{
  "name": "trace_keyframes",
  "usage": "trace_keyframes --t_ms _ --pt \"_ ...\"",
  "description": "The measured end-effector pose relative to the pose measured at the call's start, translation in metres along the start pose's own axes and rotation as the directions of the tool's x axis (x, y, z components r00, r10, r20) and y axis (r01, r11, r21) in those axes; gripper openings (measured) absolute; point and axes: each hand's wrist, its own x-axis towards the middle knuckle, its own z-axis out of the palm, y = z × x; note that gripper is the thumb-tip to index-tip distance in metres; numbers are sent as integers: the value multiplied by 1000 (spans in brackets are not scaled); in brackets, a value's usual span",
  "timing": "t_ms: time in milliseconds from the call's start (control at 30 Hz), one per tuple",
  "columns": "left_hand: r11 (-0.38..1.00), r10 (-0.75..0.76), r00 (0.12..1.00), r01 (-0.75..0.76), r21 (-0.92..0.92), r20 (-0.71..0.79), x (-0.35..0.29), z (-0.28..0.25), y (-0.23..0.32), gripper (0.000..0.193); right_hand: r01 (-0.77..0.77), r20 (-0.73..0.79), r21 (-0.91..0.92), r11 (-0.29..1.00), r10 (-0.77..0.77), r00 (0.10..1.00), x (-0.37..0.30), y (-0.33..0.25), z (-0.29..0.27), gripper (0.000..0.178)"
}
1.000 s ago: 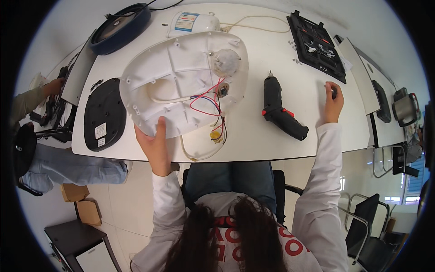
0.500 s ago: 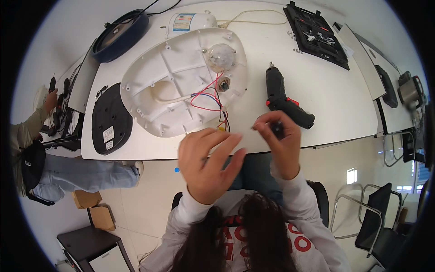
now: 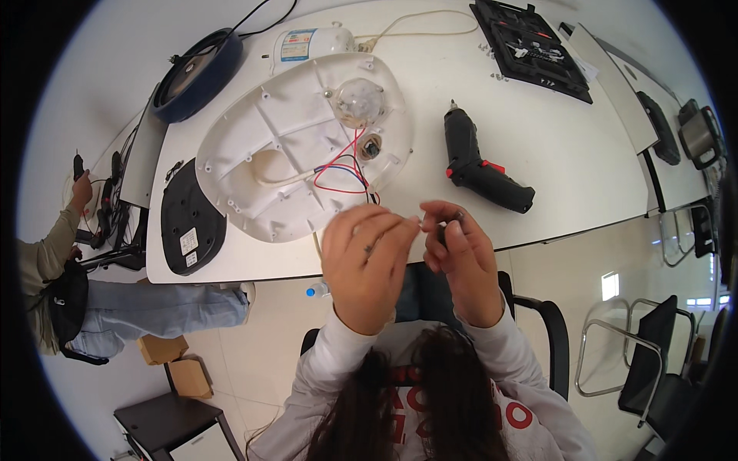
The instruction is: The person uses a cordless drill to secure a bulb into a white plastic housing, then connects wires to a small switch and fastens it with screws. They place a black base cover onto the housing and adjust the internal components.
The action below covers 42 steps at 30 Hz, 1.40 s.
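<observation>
Both my hands meet just in front of the table's near edge. My left hand (image 3: 365, 265) has its fingers bent together, back upward. Its fingertips nearly touch those of my right hand, and what they pinch, if anything, is too small to make out. A small dark object (image 3: 441, 233) sits in the curled fingers of my right hand (image 3: 470, 265); its kind does not show. Beyond my left hand lies a white plastic housing (image 3: 231, 165), inner side up, with a clear dome part (image 3: 359, 103) and red, blue and black wires (image 3: 338, 178).
A black cordless screwdriver (image 3: 477, 165) lies right of the housing. An open black tool case (image 3: 530, 50) and small screws (image 3: 498, 77) are at the far right. A black base plate (image 3: 192, 219), white motor (image 3: 311, 44) and blue round part (image 3: 200, 81) stand left. Another person's arm (image 3: 54, 223) shows at far left.
My left hand has moved right and its spread fingers have drawn together. My right hand has shifted slightly left, so their fingertips now meet. The whole view has moved a little.
</observation>
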Motion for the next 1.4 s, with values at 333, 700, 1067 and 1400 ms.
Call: trace_keyframes --t_ms 333,700,1067,1400 --pt "912 -31 977 -58 407 209 8 -14 -42 21 278 134 -503 818 -243 961 26 7 -14 27" --pt "943 56 974 -124 308 221 0 -13 -37 14 301 56 -550 779 -325 944 93 15 1 22" --pt "879 -74 985 -11 477 158 -17 -1 -28 7 297 70 -649 700 -334 940 109 17 11 20" --pt "906 -124 976 38 422 179 -24 1 -22 12 330 68 -641 694 -377 924 113 21 11 18"
